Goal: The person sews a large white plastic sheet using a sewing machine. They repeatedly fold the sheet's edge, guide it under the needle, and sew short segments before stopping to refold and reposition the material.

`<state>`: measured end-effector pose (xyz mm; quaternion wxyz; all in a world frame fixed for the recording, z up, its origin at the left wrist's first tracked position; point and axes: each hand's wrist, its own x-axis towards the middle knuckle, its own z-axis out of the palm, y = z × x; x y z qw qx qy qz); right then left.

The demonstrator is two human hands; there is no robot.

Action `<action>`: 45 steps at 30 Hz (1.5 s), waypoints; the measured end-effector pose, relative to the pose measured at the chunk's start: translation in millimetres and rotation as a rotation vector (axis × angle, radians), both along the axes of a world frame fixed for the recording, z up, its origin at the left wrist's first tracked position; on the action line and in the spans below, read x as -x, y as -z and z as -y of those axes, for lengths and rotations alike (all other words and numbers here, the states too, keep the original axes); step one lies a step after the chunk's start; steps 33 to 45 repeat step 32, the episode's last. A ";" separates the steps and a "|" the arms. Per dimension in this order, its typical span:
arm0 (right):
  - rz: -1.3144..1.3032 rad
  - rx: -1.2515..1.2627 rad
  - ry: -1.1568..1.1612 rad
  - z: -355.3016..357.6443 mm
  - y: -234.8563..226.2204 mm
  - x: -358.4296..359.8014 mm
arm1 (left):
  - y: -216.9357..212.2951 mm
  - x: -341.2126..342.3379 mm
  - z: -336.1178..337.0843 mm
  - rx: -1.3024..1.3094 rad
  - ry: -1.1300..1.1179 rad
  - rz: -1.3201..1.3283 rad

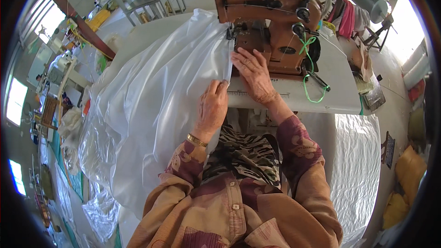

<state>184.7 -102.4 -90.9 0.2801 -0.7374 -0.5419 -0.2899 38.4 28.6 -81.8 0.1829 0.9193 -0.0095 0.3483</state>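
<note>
A brown sewing machine [294,32] stands on a pale table [330,94] ahead of me. Glossy white sheeting [161,96] lies in folds over the table's left side and hangs down beside me. Its right edge runs up to the needle area and presser foot [230,33]. My left hand [213,108] is closed, pinching that edge between thumb and fingers at the table's front. Farther forward, my right hand [253,74] lies with fingers stretched out, the fingertips beside the sheeting's edge, close to the machine's base. Whatever is under its palm is hidden.
Green cord [308,82] dangles from the machine's right side. A large wrapped white bundle [353,170] stands right of my lap. Clear plastic sheeting [102,209] lies at lower left. Behind the table is a grey metal frame [144,0]; pink cloth [347,18] hangs at far right.
</note>
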 end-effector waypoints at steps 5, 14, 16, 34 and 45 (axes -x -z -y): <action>0.004 -0.160 -0.004 -6.9 -0.1 3.0 | 2.8 11.8 16.6 0.100 -0.076 -0.055; -0.229 -0.251 0.061 -14.9 19.0 21.1 | 4.8 14.3 13.2 -0.030 -0.022 -0.018; -0.161 -0.232 0.115 -15.7 13.5 22.0 | 9.9 11.1 8.4 -0.054 0.004 -0.027; 0.057 0.019 0.082 -22.4 4.6 1.1 | -4.3 -27.6 -15.8 -0.103 -0.042 -0.137; 0.057 0.019 0.082 -22.4 4.6 1.1 | -4.3 -27.6 -15.8 -0.103 -0.042 -0.137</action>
